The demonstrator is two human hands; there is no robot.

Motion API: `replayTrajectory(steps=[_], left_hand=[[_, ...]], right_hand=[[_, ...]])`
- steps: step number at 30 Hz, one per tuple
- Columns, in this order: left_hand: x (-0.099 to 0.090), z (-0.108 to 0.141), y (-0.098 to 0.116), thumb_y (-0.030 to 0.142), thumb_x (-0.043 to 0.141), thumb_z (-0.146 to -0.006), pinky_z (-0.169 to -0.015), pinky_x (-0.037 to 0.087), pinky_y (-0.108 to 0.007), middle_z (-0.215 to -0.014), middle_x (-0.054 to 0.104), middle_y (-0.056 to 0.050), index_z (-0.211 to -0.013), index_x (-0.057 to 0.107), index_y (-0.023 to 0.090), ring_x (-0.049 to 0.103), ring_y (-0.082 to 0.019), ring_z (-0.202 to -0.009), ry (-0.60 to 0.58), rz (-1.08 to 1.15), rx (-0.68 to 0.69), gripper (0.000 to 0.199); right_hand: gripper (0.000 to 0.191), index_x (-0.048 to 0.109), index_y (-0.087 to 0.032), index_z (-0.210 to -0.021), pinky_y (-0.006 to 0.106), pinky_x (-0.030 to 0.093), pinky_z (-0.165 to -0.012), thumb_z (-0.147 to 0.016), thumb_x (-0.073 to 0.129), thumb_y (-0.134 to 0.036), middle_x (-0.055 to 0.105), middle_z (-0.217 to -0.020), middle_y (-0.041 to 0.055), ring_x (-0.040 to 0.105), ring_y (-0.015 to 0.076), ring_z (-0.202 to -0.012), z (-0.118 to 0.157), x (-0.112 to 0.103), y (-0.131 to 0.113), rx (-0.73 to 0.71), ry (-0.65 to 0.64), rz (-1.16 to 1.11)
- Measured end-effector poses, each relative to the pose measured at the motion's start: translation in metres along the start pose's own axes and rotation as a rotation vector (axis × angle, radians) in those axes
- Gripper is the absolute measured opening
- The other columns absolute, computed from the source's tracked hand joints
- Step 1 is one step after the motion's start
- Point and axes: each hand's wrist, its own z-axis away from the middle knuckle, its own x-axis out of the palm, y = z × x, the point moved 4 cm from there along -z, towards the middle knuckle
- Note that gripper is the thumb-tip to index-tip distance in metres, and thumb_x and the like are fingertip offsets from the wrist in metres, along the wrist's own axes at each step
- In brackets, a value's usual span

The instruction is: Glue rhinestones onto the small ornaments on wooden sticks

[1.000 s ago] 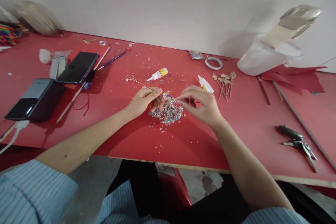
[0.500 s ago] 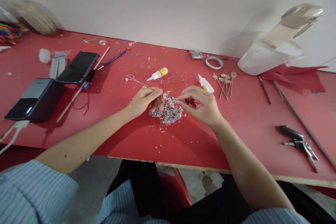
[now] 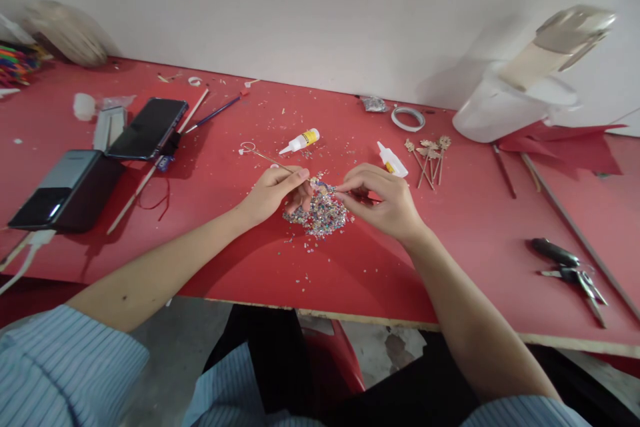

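Note:
Over a pile of small glittering multicoloured pieces point(image 3: 327, 215), my left hand point(image 3: 276, 192) is closed on a thin stick point(image 3: 266, 158) that slants up to the left. A small decorated piece at the stick's lower end sits between my two hands. My right hand point(image 3: 376, 199) is pinched close to that piece from the right; a thin dark tool shows partly behind its fingers. Just behind my hands lie a glue bottle with a yellow label point(image 3: 304, 141) and a second glue bottle point(image 3: 392, 160).
Sticks with leaf-shaped tops point(image 3: 431, 153), a tape roll point(image 3: 408, 119) and a white bucket point(image 3: 480, 110) stand or lie at the back right. Keys point(image 3: 575, 275) lie at the right. A phone point(image 3: 149, 127), power bank point(image 3: 63, 190) and paintbrush point(image 3: 218, 111) are at the left.

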Motion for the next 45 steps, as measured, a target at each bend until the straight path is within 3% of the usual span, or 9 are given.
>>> replayTrajectory(steps=[21,45], left_hand=[[0.0005,0.0006,0.0005,0.040,0.050,-0.093,-0.038,0.037,-0.021,-0.058,0.065,-0.004,-0.070,0.062,0.013,0.049,-0.005,-0.037,0.026,0.016,0.004,0.037],[0.0013,0.0008,0.0018,0.039,0.050,-0.093,-0.038,0.036,-0.022,-0.058,0.065,-0.004,-0.070,0.061,0.013,0.049,-0.006,-0.036,0.034,0.000,0.000,0.036]], right_hand=[[0.009,0.063,-0.020,-0.081,0.024,0.041,-0.050,-0.079,0.065,-0.011,0.058,-0.077,0.0013,0.049,0.0082,-0.060,-0.0002,-0.0014,-0.0013,-0.012,0.057,-0.018],[0.010,0.062,-0.019,-0.083,0.025,0.042,-0.052,-0.080,0.063,-0.010,0.058,-0.077,0.0017,0.050,0.0091,-0.062,0.0009,-0.0001,-0.0013,-0.034,0.019,-0.003]])
